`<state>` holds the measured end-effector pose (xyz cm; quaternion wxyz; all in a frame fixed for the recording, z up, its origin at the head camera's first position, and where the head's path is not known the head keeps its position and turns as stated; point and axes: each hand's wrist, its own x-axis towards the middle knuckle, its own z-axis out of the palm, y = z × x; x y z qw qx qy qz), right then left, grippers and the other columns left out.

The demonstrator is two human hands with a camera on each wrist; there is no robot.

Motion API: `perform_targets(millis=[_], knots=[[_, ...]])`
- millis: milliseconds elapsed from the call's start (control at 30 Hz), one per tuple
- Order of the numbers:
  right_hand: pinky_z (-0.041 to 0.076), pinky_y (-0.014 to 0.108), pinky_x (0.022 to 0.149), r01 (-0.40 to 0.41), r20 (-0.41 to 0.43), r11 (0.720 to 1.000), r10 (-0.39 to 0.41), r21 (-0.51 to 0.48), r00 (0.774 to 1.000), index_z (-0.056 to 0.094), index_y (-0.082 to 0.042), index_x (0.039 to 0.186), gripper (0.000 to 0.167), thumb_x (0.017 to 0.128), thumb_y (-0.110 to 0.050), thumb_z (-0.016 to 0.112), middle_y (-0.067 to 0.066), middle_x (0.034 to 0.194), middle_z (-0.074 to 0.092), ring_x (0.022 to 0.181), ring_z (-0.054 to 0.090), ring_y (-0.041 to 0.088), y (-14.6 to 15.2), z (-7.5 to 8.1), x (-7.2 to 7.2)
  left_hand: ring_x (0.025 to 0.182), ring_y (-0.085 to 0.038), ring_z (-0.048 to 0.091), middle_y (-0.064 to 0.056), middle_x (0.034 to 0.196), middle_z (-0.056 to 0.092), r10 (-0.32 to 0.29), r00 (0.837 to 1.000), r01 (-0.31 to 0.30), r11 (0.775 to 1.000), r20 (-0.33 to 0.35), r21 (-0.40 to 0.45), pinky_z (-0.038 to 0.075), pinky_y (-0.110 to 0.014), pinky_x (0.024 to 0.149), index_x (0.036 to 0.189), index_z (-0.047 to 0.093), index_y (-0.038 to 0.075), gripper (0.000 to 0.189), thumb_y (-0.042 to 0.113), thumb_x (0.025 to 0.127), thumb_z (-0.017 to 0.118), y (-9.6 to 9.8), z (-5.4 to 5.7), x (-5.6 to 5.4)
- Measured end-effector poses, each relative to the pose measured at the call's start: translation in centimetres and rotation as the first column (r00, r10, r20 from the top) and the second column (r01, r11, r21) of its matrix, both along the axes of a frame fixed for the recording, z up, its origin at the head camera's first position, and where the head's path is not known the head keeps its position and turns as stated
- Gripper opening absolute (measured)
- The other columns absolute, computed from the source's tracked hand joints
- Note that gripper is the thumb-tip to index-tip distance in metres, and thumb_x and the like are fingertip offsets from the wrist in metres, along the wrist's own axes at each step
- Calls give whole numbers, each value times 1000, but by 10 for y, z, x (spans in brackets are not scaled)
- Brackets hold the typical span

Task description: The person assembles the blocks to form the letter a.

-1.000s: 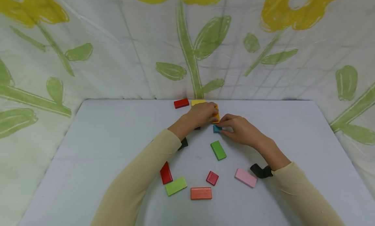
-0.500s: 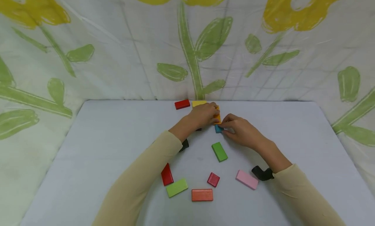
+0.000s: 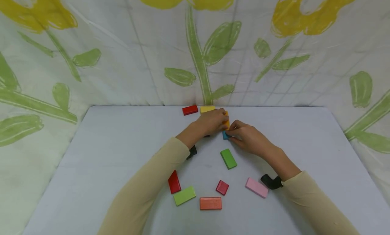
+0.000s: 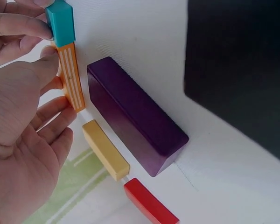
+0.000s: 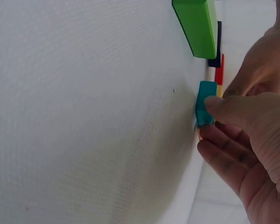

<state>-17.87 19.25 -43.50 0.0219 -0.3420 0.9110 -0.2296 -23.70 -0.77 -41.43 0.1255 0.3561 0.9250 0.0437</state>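
Toward the back of the table my left hand (image 3: pixel 211 121) holds an orange block (image 3: pixel 226 122), thumb and fingers at its sides. In the left wrist view the orange block (image 4: pixel 71 77) shows white stripes along one face. A small teal block (image 3: pixel 224 135) sits end to end with it, at its near end. My right hand (image 3: pixel 250 139) pinches that teal block between thumb and fingers. The right wrist view shows the thumb on top of the teal block (image 5: pixel 203 114). Beyond the left hand lie a yellow block (image 4: pixel 106 149) and a red block (image 4: pixel 151 203) in a row.
A purple block (image 4: pixel 135 112) lies close to the left hand. Nearer on the white table (image 3: pixel 106 153) are green (image 3: pixel 228 158), pink (image 3: pixel 257 187), crimson (image 3: pixel 222 187), coral (image 3: pixel 211 203), lime (image 3: pixel 184 195) and red (image 3: pixel 174 182) blocks. A flower-patterned curtain (image 3: pixel 137 59) hangs behind.
My right hand has shifted slightly left with the teal block, which now lies more in line with the orange one. My left hand has stayed in place.
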Motion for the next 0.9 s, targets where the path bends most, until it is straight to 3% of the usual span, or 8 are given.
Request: perform_targets(millis=[367, 633, 900], knots=[[63, 37, 81, 16, -28, 1000, -15, 19, 999, 80, 0, 117, 24, 93, -4, 79, 11, 113, 71, 98, 73, 23, 0, -1, 2, 118, -23, 68, -11, 147, 60, -18, 1000, 18, 1000, 22, 8, 57, -34, 107, 137, 68, 13, 34, 32, 110, 58, -2, 3, -1], [64, 36, 79, 14, -56, 999, -12, 34, 998, 81, 0, 115, 22, 93, -5, 80, 11, 114, 72, 96, 74, 24, -2, -1, 5, 134, -24, 64, -11, 158, 54, -20, 1000, 19, 999, 20, 31, 54, -35, 113, 144, 66, 15, 41, 35, 108, 60, -6, -1, -3], [64, 36, 77, 40, -84, 998, -36, 49, 996, 81, -1, 116, 23, 94, -7, 80, 12, 116, 71, 95, 75, 25, -3, -2, 6, 130, -24, 66, -11, 156, 55, -28, 999, 27, 999, 28, 44, 55, -35, 111, 144, 66, 15, 40, 34, 109, 60, -5, 0, -4]])
